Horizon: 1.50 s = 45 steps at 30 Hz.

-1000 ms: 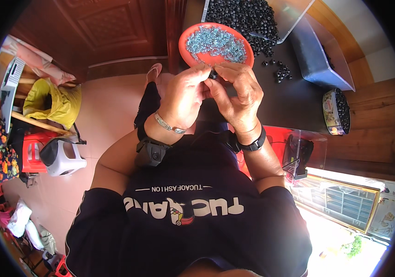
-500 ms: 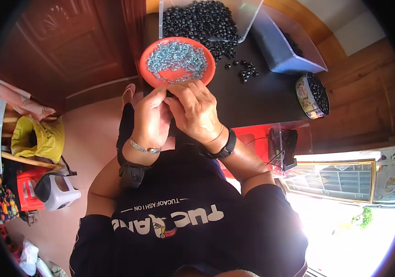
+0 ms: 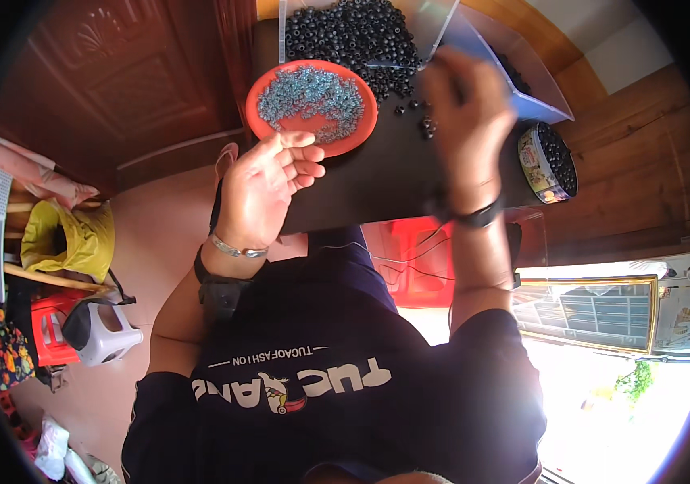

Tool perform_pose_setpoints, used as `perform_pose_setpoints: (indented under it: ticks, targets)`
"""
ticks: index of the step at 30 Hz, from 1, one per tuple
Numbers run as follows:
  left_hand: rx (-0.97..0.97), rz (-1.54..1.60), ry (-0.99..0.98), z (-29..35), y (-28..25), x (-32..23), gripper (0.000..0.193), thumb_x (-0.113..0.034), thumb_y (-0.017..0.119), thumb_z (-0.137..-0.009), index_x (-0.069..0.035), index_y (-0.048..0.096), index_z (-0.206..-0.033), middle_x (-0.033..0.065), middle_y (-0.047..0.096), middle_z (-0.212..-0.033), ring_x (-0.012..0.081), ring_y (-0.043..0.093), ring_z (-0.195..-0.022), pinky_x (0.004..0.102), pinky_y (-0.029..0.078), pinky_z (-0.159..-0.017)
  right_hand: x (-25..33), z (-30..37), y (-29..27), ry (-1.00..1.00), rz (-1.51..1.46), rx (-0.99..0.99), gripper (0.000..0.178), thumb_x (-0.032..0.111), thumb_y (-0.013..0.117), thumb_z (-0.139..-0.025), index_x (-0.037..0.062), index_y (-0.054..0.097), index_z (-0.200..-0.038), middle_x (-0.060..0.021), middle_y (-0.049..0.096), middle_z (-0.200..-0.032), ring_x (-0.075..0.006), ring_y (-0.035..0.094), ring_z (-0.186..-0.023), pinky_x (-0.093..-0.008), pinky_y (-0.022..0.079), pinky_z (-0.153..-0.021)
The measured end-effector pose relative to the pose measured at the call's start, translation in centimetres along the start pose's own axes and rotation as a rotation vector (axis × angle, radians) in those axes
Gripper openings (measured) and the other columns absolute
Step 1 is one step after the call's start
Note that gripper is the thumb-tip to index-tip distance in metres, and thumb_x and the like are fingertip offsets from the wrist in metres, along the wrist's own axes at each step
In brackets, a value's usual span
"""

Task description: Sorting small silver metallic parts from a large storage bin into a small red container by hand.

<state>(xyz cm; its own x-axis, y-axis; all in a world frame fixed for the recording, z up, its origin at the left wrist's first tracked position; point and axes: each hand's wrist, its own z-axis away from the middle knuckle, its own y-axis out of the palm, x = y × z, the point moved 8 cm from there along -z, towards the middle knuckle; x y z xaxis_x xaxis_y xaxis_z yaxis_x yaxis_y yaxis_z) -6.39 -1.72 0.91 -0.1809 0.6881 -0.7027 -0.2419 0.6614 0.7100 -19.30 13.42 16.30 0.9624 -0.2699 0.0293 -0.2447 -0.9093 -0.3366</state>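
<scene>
My left hand (image 3: 262, 187) is turned palm up at the near edge of a red plate (image 3: 369, 129), its fingers loosely curled and apart. Nothing shows in its palm. The plate holds a heap of small silvery metal pieces (image 3: 300, 85), too small to name surely. My right hand (image 3: 474, 121) is over the right part of the dark table, smeared by motion, so its fingers and anything in them cannot be made out. Beside it lie a few loose black round pieces (image 3: 427, 127). Many more black pieces (image 3: 353, 36) fill a clear bin behind the plate.
A bluish translucent bin (image 3: 542, 109) stands at the far right, with dark pieces inside. Closer is a round patterned tin (image 3: 534, 165) of black pieces. A red stool (image 3: 425, 266) is under the table's near side. To the left are a yellow bag (image 3: 70, 242) and a grey-white stool (image 3: 107, 335).
The two hands were together in front of the plate and have parted. My right hand has swung right and away over the table; my left has opened and stayed near the plate.
</scene>
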Motion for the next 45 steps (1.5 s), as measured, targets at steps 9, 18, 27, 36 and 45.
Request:
perform_pose_setpoints:
  ticks: [9,18,27,36,45]
  targets:
    - [-0.012,-0.007,-0.050,-0.3,-0.6,0.5,0.031,-0.031,0.045,-0.095,-0.004,0.058,-0.094,0.0111,0.063,-0.096,0.0207,0.058,-0.089,0.0311,0.042,-0.082,-15.9,-2.7,-2.6,0.217,0.228,0.080,0.016,0.022,0.068,-0.080,0.0122,0.072,-0.092,-0.0083,0.068,-0.085,-0.0239,0.067,-0.075,-0.0319,0.052,-0.067]
    - [0.024,-0.023,-0.030,-0.5,-1.0,0.8,0.016,-0.023,0.046,-0.090,-0.008,0.054,-0.089,0.0111,0.062,-0.098,0.0206,0.058,-0.089,0.0314,0.042,-0.081,-9.8,8.6,9.2,0.387,-0.252,0.895,0.020,0.012,0.068,-0.077,0.0095,0.071,-0.096,-0.0054,0.065,-0.083,-0.0177,0.061,-0.074,-0.0291,0.050,-0.071]
    - [0.029,-0.067,-0.067,-0.8,-1.1,1.3,0.020,-0.026,0.048,-0.089,-0.008,0.055,-0.092,0.0095,0.062,-0.099,0.0202,0.058,-0.088,0.0318,0.043,-0.081,-9.8,9.5,10.5,0.170,0.036,0.955,0.021,0.015,0.063,-0.078,0.0126,0.069,-0.098,-0.0081,0.065,-0.087,-0.0252,0.063,-0.081,-0.0350,0.050,-0.074]
    - [0.115,-0.129,-0.022,-2.1,1.0,1.5,0.031,-0.027,0.043,-0.095,-0.002,0.057,-0.109,0.0074,0.062,-0.097,0.0182,0.060,-0.087,0.0288,0.043,-0.078,2.5,4.7,6.1,0.383,-0.851,0.692,0.039,-0.009,0.071,-0.070,0.0033,0.064,-0.107,-0.0043,0.064,-0.095,-0.0129,0.061,-0.082,-0.0256,0.050,-0.076]
    - [0.130,-0.179,0.022,-1.4,0.8,1.5,0.030,-0.028,0.045,-0.094,-0.005,0.057,-0.110,0.0036,0.061,-0.099,0.0150,0.058,-0.086,0.0276,0.042,-0.077,6.1,5.0,6.5,0.212,-0.815,0.586,0.036,-0.003,0.074,-0.069,0.0070,0.067,-0.103,-0.0078,0.067,-0.092,-0.0213,0.066,-0.084,-0.0294,0.055,-0.074]
